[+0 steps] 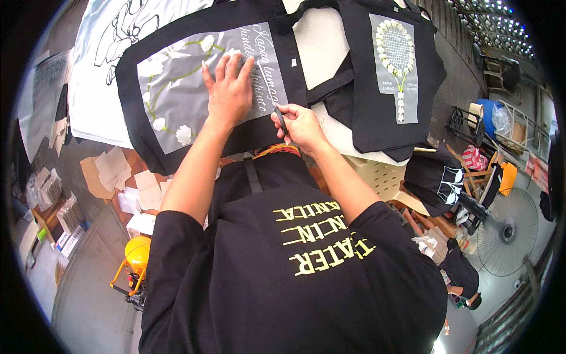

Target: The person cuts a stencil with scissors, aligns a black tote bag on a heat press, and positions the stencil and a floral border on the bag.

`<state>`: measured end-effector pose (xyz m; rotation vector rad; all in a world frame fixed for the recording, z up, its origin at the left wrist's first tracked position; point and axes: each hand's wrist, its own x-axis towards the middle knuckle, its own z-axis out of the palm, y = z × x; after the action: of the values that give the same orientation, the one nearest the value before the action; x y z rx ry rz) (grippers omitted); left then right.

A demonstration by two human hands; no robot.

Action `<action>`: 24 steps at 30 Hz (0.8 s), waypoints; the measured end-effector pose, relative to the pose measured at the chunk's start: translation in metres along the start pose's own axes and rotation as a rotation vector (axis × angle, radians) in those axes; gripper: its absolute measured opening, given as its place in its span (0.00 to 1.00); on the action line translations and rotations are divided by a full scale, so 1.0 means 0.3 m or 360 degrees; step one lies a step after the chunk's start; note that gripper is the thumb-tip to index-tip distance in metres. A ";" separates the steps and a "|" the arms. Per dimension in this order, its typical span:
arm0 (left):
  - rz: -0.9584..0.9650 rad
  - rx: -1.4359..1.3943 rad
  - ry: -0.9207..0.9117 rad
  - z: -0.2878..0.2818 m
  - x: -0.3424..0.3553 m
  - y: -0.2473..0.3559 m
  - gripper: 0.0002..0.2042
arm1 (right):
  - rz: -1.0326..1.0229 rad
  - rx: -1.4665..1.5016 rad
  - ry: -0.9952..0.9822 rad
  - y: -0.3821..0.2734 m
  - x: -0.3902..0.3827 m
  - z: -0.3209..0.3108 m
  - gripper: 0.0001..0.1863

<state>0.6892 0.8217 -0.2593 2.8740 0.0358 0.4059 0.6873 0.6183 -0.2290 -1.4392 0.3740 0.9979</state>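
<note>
A black tote bag [132, 76] lies flat before me. On it is a wide sheet of translucent film [194, 88] with white flowers, a green stem and white lettering. My left hand [231, 94] rests open on the film, fingers spread toward the lettering. In my closed right hand [302, 127] is a slim dark pen-like tool [281, 121], its upper tip at the film's right edge beside the lettering. What kind of tool it is, I cannot tell. Farther right lies a second black tote bag [377, 133], whose film [411, 71] shows a flowered racket shape.
A white cloth [94, 106] with black line art lies at the far left. Under the bags is a pale surface [321, 50]. Cartons and paper [112, 171] are at lower left; a cream crate [371, 177] and a standing fan [507, 233] are on the right. A person [460, 271] is at lower right.
</note>
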 end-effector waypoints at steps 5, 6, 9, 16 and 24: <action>0.0009 0.0011 -0.0060 0.039 -0.002 -0.032 0.25 | 0.0013 0.0058 0.0000 -0.001 0.000 0.009 0.16; 0.0008 0.0003 -0.0056 0.039 -0.002 -0.031 0.25 | 0.0026 0.0091 0.0000 -0.001 -0.001 0.010 0.16; 0.0004 -0.0015 -0.0059 0.038 -0.001 -0.030 0.25 | 0.0021 0.0021 -0.0019 -0.011 0.007 0.013 0.16; -0.0023 -0.0037 -0.0080 0.027 0.002 -0.027 0.24 | 0.0090 0.0291 -0.0103 -0.016 0.029 0.024 0.13; -0.0034 -0.0065 -0.0063 0.027 0.001 -0.027 0.23 | 0.0118 0.0678 -0.0318 0.007 0.048 0.027 0.11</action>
<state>0.6916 0.8277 -0.2686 2.8381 0.0506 0.3415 0.6911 0.6303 -0.2397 -0.9404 0.4639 1.0382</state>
